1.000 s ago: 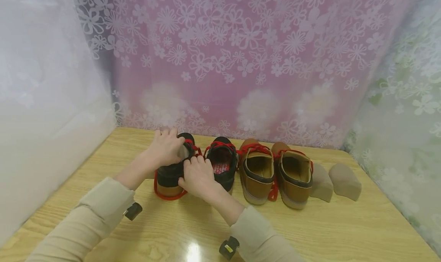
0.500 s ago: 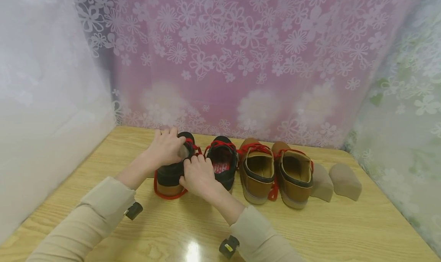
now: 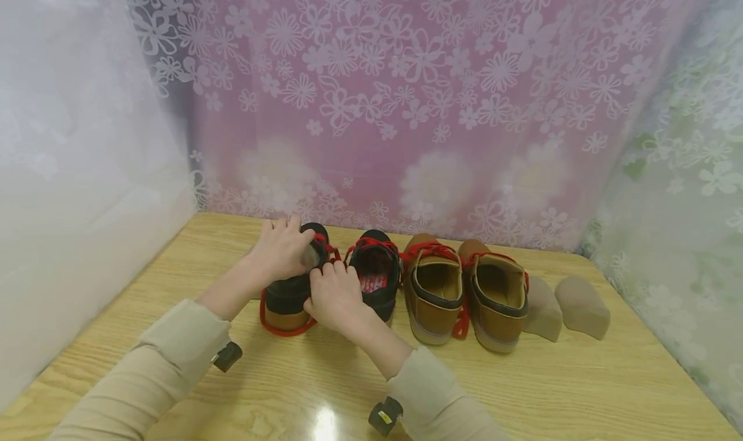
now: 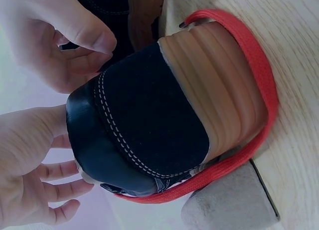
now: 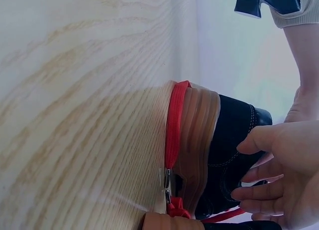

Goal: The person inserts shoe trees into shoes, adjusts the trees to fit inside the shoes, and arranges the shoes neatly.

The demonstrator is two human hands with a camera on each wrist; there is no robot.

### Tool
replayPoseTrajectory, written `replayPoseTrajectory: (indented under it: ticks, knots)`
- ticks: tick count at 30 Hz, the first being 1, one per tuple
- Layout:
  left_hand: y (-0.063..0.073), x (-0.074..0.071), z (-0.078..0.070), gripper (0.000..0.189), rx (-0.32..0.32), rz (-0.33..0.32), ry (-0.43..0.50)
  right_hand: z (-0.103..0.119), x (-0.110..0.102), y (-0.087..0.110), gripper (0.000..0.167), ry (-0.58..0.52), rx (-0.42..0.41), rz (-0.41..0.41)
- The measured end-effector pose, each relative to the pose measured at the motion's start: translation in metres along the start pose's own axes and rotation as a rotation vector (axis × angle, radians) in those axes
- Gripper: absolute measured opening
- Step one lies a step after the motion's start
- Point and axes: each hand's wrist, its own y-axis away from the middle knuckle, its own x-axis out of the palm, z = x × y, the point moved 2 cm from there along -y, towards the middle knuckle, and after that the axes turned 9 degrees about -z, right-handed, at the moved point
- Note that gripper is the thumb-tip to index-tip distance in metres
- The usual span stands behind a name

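At the left end of the row stands a black shoe (image 3: 287, 296) with a brown sole and a loose red lace (image 4: 269, 85) round its heel. My left hand (image 3: 278, 251) reaches over its opening from the left and holds a grey-beige insert (image 3: 310, 257) in its mouth; the thumb and most of the insert are hidden. My right hand (image 3: 336, 299) grips the collar from the right, its thumb on the outer side in the right wrist view. Behind the lace lies another grey-beige insert (image 4: 234, 202), flat on the table.
The second black shoe (image 3: 380, 299) stands close by on the right, its red insole showing. Beyond it are two brown shoes (image 3: 424, 315) with red laces and two rounded beige inserts (image 3: 583, 305). A floral curtain (image 3: 371, 106) hangs behind the wooden table (image 3: 261, 389).
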Motion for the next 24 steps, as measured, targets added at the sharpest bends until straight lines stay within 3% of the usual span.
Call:
replayPoseTrajectory:
  ticks: [24]
  knots:
    - [0.0012,0.0074,-0.001,0.056,0.03,-0.049,-0.036,-0.0006,0.0005,0.0001,0.035,-0.013,0.019,0.037]
